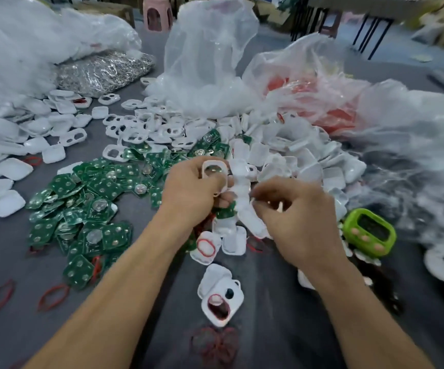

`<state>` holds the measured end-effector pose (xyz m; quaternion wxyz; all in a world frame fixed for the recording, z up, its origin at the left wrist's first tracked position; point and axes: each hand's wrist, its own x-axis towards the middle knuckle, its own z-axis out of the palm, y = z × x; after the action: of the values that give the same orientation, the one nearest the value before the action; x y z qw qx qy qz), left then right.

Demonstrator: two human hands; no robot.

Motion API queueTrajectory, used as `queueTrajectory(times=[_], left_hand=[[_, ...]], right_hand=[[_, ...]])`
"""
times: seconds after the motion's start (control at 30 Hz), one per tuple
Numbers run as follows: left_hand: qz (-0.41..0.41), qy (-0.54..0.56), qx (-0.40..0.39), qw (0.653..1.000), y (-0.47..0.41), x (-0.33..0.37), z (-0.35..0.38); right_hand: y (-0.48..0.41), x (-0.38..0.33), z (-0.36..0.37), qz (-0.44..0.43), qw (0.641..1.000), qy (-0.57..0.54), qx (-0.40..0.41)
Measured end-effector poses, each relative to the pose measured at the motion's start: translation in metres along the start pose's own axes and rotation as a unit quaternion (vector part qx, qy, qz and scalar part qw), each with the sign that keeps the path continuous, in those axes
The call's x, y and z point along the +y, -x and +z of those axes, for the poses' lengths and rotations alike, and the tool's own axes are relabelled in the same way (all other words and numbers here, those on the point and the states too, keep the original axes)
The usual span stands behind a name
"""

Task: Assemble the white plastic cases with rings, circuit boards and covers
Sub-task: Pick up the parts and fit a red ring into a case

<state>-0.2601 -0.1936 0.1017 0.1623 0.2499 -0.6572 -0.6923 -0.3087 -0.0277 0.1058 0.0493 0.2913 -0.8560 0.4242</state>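
White plastic window-cut case [211, 163] sat pinched in the left hand [188, 194] just right of the green circuit-board heap [82, 209], the right hand [298, 219] curled, its hold unreadable; most parts seemingly remained unassembled.

Grey tabletop [274, 315] under left hand [188, 193] and right hand [295, 217]. Pink stool [157, 14] far beyond the left; black table legs [372, 30] far beyond the right.

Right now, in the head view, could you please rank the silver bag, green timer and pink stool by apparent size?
1. silver bag
2. green timer
3. pink stool: it looks small only because it stands far back.
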Motion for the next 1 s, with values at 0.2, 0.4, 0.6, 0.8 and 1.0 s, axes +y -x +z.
queueTrajectory(times=[0.2,0.4,0.6,0.8,1.0], left_hand=[[0.01,-0.017,0.021,1.0,0.007,0.003,0.002],[0.047,-0.059,-0.025,0.997,0.019,0.003,0.015],[-0.007,-0.017,-0.11,0.994,0.026,-0.001,0.02],[-0.031,0.053,-0.258,0.964,0.027,-0.003,0.025],[-0.05,0.034,-0.176,0.982,0.026,-0.004,0.022]], right_hand=[[0.027,-0.003,-0.014,0.023,0.965,0.187,-0.185],[0.018,0.011,-0.015,0.065,0.983,0.13,-0.113],[0.008,0.021,-0.027,0.167,0.957,-0.236,-0.023],[0.008,0.024,-0.025,0.163,0.938,-0.305,0.011],[0.009,0.017,-0.025,0.11,0.953,-0.278,0.044]])
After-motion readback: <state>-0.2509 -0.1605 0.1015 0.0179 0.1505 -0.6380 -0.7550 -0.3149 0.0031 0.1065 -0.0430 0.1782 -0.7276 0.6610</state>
